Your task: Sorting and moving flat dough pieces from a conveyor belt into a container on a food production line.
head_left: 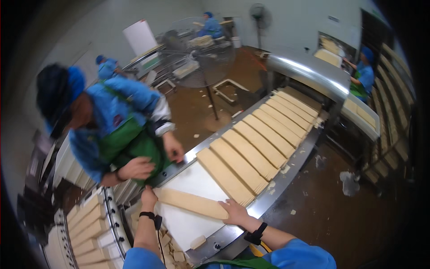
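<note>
A long, pale yellow strip, apparently a stack of thin dough-like sheets (193,203), spans the white surface of a steel-edged conveyor (174,223). My left hand (149,198) grips its left end, and my right hand (233,212) holds its right end, fingers around the edge. Just beyond lies a row of similar stacked strips (231,175), leaning on one another along the conveyor. A small cut piece (198,242) rests near the conveyor's near edge. Black bands with cables circle both my wrists.
A co-worker in a green apron (124,134) stands across the conveyor, hands near its edge. At lower left, a second roller-sided conveyor (114,218) carries more strips, with scraps (168,245) between. A metal hood (309,72) spans the far end. A fan (198,53) stands beyond; other workers are farther off.
</note>
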Demonstrator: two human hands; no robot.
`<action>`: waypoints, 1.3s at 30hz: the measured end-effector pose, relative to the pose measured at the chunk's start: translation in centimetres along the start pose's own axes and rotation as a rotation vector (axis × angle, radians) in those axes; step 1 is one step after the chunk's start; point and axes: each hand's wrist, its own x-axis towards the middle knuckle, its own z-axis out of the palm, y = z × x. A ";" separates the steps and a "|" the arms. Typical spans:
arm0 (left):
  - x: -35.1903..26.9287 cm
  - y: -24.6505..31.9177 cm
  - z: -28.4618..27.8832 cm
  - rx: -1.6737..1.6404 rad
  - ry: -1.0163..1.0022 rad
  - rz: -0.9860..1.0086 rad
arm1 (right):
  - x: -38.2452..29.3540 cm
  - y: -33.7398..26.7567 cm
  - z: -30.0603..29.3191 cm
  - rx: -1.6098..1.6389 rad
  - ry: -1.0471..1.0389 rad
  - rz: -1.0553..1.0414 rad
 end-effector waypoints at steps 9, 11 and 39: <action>-5.0 5.7 -0.9 -0.054 -0.260 0.353 | 1.0 -4.1 -0.2 -0.131 0.018 0.239; -8.4 5.4 -3.0 -0.051 -0.286 0.201 | 0.7 -4.1 2.0 -0.134 0.153 0.203; -54.1 -39.7 -13.7 -0.289 -0.177 -1.004 | -15.0 -42.8 22.9 0.189 -0.383 -1.287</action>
